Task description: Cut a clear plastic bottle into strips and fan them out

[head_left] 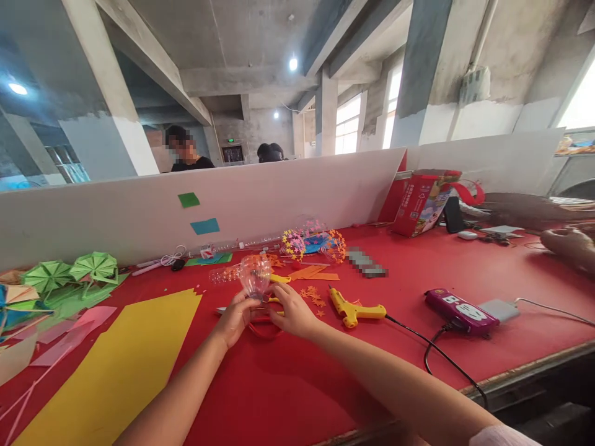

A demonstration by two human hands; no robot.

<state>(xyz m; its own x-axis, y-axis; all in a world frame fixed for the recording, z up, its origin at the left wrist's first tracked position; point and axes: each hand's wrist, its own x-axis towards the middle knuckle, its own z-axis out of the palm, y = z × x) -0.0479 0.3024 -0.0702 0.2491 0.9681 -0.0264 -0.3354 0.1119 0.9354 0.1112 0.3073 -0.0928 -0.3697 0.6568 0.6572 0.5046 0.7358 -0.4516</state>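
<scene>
My left hand [238,321] is closed round the lower end of a clear plastic piece [255,274], rounded like the top of a bottle, held upright above the red table. Beside it, my right hand [294,311] has its fingers curled in close to the piece's base. What those fingers pinch, if anything, is too small to make out. Under and between the hands show a metal blade tip and a red curved band [266,331], partly hidden. Small orange paper stars [315,296] lie just beyond my right hand, and a yellow glue gun [353,308] rests to their right.
Yellow paper [116,365] covers the table's left front, near green folded-paper umbrellas [95,267]. Star-covered clear pieces [313,241] stand at the back. A purple power bank [460,311] with cables and a red box [425,203] are on the right. Another person's hand [569,243] rests far right.
</scene>
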